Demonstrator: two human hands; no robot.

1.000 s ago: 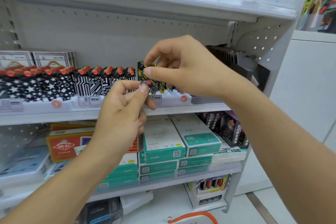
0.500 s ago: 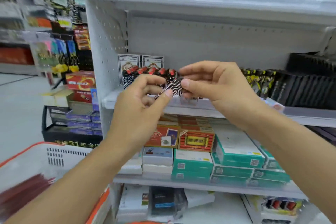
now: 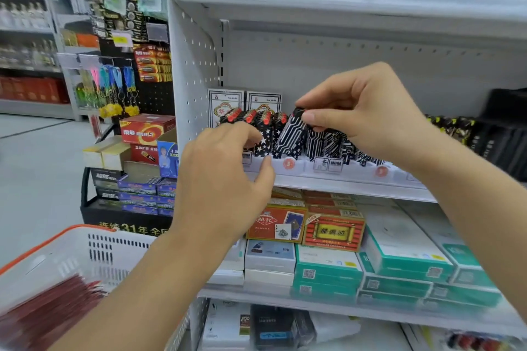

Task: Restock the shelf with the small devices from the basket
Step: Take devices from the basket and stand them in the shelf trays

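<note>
A row of small black-and-white patterned devices with red tops (image 3: 256, 128) stands on the white shelf (image 3: 336, 179). My right hand (image 3: 368, 114) pinches the top of one black device with white line patterns (image 3: 292, 134), tilted and standing in the row. My left hand (image 3: 225, 177) hovers just in front of the row with fingers loosely curled, holding nothing. More yellow-and-black devices (image 3: 453, 125) stand further right on the shelf. The white basket with an orange rim (image 3: 71, 253) sits at lower left.
Boxes of playing cards (image 3: 276, 222) and teal-and-white boxes (image 3: 399, 259) fill the shelf below. A floor display of battery packs (image 3: 142, 157) stands left of the shelf unit. Red packs (image 3: 45, 313) lie in the basket. An upper shelf overhangs.
The view swung left along the shelf. My left hand let go of the device and dropped slightly; my right hand now sets it among the patterned row.
</note>
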